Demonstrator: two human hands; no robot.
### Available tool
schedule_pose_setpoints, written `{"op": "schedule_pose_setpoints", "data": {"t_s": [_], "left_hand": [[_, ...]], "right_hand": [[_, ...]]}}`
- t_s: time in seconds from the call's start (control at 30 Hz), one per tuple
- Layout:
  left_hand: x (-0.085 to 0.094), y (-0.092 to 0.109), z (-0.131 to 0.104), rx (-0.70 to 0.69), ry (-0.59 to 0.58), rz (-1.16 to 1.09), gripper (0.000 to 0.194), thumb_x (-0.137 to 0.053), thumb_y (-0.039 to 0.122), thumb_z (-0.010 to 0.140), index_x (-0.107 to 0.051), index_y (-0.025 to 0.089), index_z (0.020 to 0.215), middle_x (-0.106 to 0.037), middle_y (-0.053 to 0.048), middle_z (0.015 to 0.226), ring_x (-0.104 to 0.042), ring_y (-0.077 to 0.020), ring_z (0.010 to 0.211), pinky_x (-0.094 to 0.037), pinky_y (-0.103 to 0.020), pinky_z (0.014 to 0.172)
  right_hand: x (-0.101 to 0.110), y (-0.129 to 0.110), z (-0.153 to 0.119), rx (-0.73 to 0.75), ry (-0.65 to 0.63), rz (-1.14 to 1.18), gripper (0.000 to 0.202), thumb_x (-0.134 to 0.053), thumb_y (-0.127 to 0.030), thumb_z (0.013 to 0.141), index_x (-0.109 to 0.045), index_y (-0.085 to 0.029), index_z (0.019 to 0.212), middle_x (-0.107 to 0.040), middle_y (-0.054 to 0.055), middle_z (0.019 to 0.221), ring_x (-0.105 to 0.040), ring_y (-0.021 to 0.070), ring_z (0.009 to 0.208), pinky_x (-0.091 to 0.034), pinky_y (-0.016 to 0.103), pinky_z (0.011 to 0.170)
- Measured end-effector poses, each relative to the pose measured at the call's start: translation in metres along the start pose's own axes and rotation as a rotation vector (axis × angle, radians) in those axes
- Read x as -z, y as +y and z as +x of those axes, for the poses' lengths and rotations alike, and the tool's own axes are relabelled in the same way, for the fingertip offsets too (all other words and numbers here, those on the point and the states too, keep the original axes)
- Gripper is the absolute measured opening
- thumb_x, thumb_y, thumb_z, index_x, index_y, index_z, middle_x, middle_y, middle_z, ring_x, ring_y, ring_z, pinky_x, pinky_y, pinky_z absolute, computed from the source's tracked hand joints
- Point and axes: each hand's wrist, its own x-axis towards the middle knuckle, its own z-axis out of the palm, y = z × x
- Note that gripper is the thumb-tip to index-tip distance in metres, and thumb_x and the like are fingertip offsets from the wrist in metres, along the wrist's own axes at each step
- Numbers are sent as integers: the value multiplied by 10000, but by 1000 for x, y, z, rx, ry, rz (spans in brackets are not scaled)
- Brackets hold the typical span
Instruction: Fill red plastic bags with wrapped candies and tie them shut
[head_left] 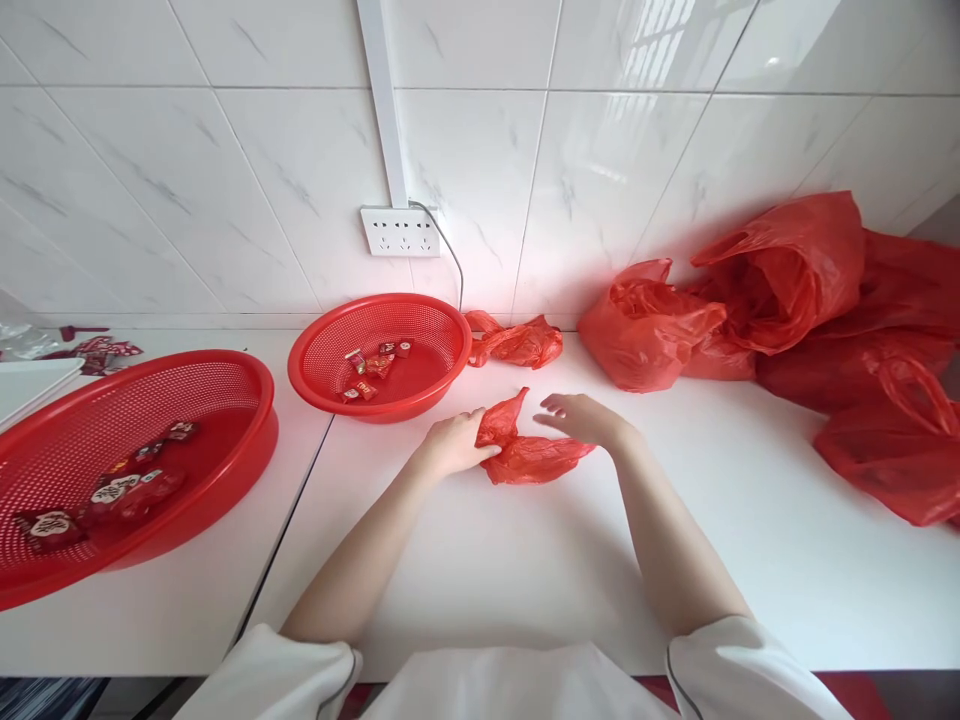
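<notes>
A crumpled red plastic bag (536, 460) lies on the white table in front of me, one corner sticking up. My left hand (452, 443) has the bag's left end between thumb and fingers. Over the bag's right side is my right hand (581, 418), its fingers apart and slightly curled, holding nothing. Part of the bag's right edge passes under that wrist. Just behind lies a second small crumpled red bag (529, 343), near the wall.
A round red plastic basket (315, 385) with several small wrapped packets stands behind my left hand. Another, larger red basket (255, 400) with packets is at the left. Full-looking red bags (652, 335) crowd the right side. A power strip (401, 232) is on the tiled wall.
</notes>
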Motion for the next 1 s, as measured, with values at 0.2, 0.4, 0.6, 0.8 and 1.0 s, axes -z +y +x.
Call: {"op": "schedule_pose_setpoints", "data": {"t_s": [0.2,0.4,0.6,0.8,1.0], "left_hand": [[-15,-17,26,58,293,-358,162,-588,342,777,-566,192,717,-626,-39,704,-601,-207,739,-428,-332,763],[21,-7,22,26,408,-947,177,-480,338,814,-555,192,878,-641,-20,853,-603,-138,749,-455,-244,681],[70,-4,0,-5,454,-1282,205,-687,328,737,-549,178,737,-484,53,597,-451,-60,482,-347,-166,457],[90,7,-18,-76,732,-804,182,-612,355,828,-558,188,777,-404,54,558,-379,-62,461,-266,-171,408],[66,61,-44,-481,378,-166,410,-659,341,802,-583,244,1193,-590,-78,1211,-545,-225,1120,-467,-346,920]], "right_hand": [[-22,-30,0,66,-226,16,655,-724,-395,628,-519,-265,1237,-665,71,1026,-627,231,795,-440,293,602],[9,-31,-12,223,-219,210,186,-565,-393,774,-584,-208,791,-596,-10,730,-516,142,631,-360,248,531],[51,-3,-40,318,-46,596,339,-681,-491,734,-546,-181,708,-464,-31,638,-416,101,580,-323,240,520],[60,5,-56,343,130,725,358,-638,-490,799,-551,-173,658,-409,-36,595,-347,84,530,-264,246,480],[48,-32,-58,433,20,626,319,-690,-463,763,-595,-168,686,-438,-38,581,-336,81,530,-270,247,485]]}}
